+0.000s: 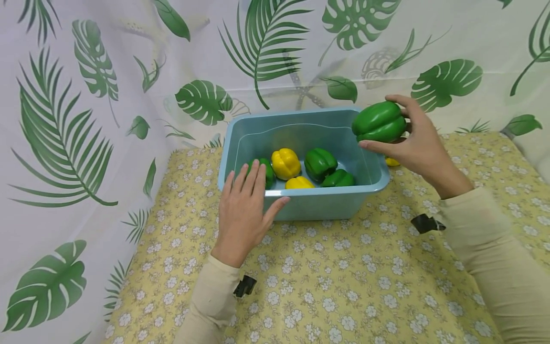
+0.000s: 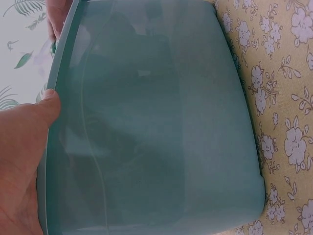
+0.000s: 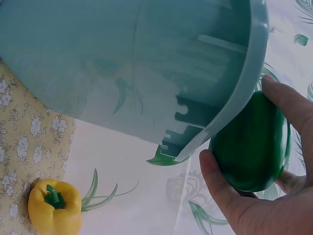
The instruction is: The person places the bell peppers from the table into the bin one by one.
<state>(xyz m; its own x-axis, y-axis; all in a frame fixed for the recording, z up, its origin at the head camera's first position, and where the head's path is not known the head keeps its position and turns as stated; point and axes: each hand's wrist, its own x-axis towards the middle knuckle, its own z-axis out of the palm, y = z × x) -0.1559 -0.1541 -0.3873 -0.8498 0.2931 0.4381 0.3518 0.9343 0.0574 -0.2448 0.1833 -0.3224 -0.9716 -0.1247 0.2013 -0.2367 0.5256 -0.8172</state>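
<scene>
In the head view a blue-green plastic tub (image 1: 318, 203) stands on the table. My right hand (image 1: 414, 138) grips a green bell pepper (image 1: 378, 122) above the tub's right end; the right wrist view shows the same green pepper (image 3: 252, 144) between thumb and fingers, beside the rim. With fingers straight, my left hand (image 1: 245, 210) rests on the near left rim, its thumb (image 2: 48, 105) along the edge. Inside the tub lie yellow peppers (image 1: 285, 163) and green peppers (image 1: 320, 163), one green one partly hidden behind the left fingers.
A yellow bell pepper (image 3: 55, 208) sits on the table past the tub's right end, mostly hidden in the head view. A flowered yellow cloth (image 1: 309, 282) covers the table. Leaf-printed white curtains (image 1: 150, 95) hang behind and to the left.
</scene>
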